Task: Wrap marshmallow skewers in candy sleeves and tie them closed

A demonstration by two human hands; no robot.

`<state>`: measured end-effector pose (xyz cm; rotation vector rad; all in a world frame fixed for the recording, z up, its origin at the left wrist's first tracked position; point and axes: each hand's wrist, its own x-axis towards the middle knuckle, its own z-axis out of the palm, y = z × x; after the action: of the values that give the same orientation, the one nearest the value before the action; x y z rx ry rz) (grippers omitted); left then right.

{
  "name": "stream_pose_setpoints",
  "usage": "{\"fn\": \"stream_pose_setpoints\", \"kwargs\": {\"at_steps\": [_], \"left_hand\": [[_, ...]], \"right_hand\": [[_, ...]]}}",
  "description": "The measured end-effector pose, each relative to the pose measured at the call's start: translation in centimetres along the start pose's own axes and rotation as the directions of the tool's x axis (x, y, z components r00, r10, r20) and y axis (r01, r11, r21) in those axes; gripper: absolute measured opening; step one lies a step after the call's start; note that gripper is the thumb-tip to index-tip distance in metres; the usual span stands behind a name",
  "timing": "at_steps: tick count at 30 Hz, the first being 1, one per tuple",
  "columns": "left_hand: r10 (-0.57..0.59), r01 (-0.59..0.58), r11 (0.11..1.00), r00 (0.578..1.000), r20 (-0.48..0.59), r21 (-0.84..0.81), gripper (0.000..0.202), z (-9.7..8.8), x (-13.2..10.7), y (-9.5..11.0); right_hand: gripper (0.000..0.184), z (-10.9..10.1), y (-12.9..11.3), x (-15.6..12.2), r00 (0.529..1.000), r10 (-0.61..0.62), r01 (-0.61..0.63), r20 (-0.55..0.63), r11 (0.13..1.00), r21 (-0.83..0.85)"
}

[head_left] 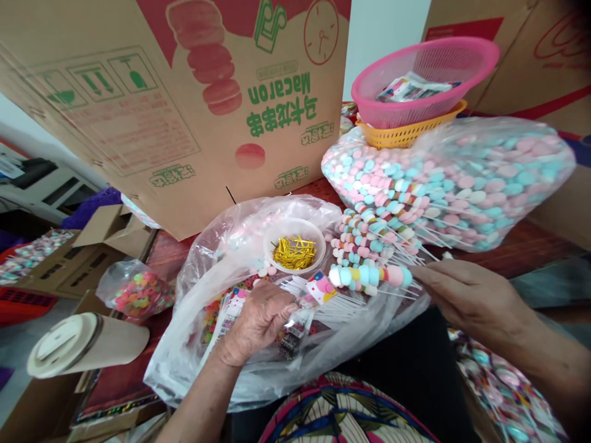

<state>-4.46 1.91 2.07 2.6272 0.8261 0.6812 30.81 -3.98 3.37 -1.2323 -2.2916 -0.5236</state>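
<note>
My right hand (475, 301) pinches the stick end of a marshmallow skewer (372, 276), which lies level with its white tip pointing left. Pink, blue, white and yellow pieces are threaded along it. My left hand (263, 317) is closed on a small printed plastic bag (322, 288), whose colourful dotted end sits just left of the skewer's tip. Below the skewer, a bunch of white sticks (339, 307) lies on the clear plastic sheet (184, 344). Several finished skewers (369, 237) are piled behind it. A bowl (300, 231) of gold twist ties (295, 253) stands beyond my left hand.
A large bag of marshmallows (489, 184) lies at the back right, bearing a pink basket (425, 55) and a yellow basket (410, 132). A tall cardboard box (221, 141) stands behind. To the left are a lidded cup (120, 341) and a bag of gummy rings (138, 292).
</note>
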Motion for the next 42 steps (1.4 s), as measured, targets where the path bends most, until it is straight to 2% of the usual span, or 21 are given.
{"fn": "stream_pose_setpoints", "kwargs": {"at_steps": [4,7,11,17,23,28,32,36,39,42], "left_hand": [[-0.031,0.03,0.998,0.999,0.019,0.051,0.038,0.1,0.0,0.0],[-0.012,0.009,0.997,0.999,0.042,0.079,0.04,0.2,0.0,-0.2],[0.021,-0.03,0.996,0.994,0.107,0.084,0.039,0.2,0.3,-0.4],[0.045,-0.046,0.999,0.997,0.067,0.02,0.033,0.0,0.5,-0.7],[0.035,-0.034,0.999,0.997,0.064,-0.017,0.039,0.0,0.7,-0.6],[0.026,-0.026,1.0,0.998,0.065,-0.008,0.037,-0.1,0.7,-0.5],[0.031,-0.031,0.999,0.997,0.068,0.011,0.035,-0.1,0.7,-0.6],[0.072,-0.071,0.997,0.991,0.117,-0.013,0.039,-0.2,1.0,-0.4],[0.081,-0.074,0.996,0.983,0.166,-0.048,0.038,-0.3,1.4,0.0],[0.089,-0.081,0.995,0.985,0.145,-0.061,0.036,-0.2,1.4,0.2]], "right_hand": [[0.028,0.3,-0.4,-0.3,0.998,-0.041,0.041,0.039,0.999,0.009],[0.03,0.5,-0.3,-0.5,0.997,-0.041,0.039,0.067,0.998,0.041],[0.03,0.8,0.0,-0.5,0.994,-0.022,0.0,0.109,0.979,0.202],[0.025,0.5,0.3,-0.3,0.996,0.042,-0.065,0.079,0.946,0.317],[0.025,0.5,0.6,-0.4,0.993,0.107,-0.094,-0.056,0.976,0.198],[0.023,1.1,0.4,-1.1,0.997,0.062,-0.068,0.039,0.982,0.177],[0.026,0.7,0.3,-1.0,0.991,0.033,-0.074,0.129,0.941,0.33],[0.026,0.1,0.4,-0.7,0.988,0.051,-0.106,0.143,0.908,0.406],[0.027,0.3,0.6,-0.6,0.977,0.05,-0.141,0.205,0.879,0.457],[0.026,0.7,1.1,-1.0,0.983,0.103,-0.162,0.152,0.876,0.454]]}}
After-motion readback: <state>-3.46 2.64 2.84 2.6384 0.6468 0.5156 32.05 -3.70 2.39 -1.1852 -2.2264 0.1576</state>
